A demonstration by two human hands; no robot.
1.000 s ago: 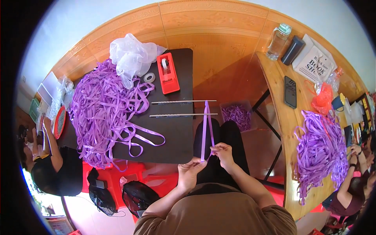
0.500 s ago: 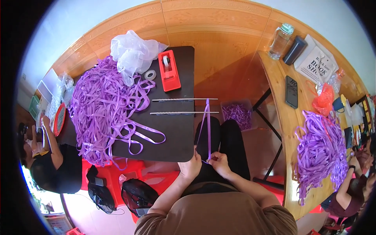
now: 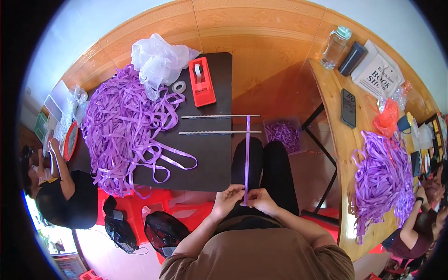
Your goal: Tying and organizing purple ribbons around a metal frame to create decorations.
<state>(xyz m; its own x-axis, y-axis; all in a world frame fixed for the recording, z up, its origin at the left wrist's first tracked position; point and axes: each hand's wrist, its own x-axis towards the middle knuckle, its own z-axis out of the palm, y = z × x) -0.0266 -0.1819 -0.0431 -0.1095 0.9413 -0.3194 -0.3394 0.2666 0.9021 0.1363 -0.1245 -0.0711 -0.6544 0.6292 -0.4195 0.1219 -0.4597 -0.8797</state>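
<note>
A purple ribbon (image 3: 247, 154) hangs from the far one of two thin metal rods and runs straight down towards me, over the near rod, to my hands. My right hand (image 3: 262, 200) pinches it near its lower end. On the other side of the strip, my left hand (image 3: 227, 200) is closed with its fingertips at the ribbon's edge. The far metal rod (image 3: 210, 116) and the near metal rod (image 3: 210, 133) lie parallel and stick out past the dark table's right edge. Both hands are over my lap, just beyond the table's near corner.
On the dark table (image 3: 210, 163) are a heap of purple ribbon (image 3: 121, 135), a plastic bag (image 3: 158, 63), a tape roll (image 3: 178, 87) and a red tape dispenser (image 3: 202, 84). A bin (image 3: 282, 135) holds purple pieces. A wooden table (image 3: 333, 130) stands right; people sit at both sides.
My left hand has come away from the table corner towards the right hand. The ribbon, earlier spread into two strands, now hangs as one narrow strip, its lower end nearer me.
</note>
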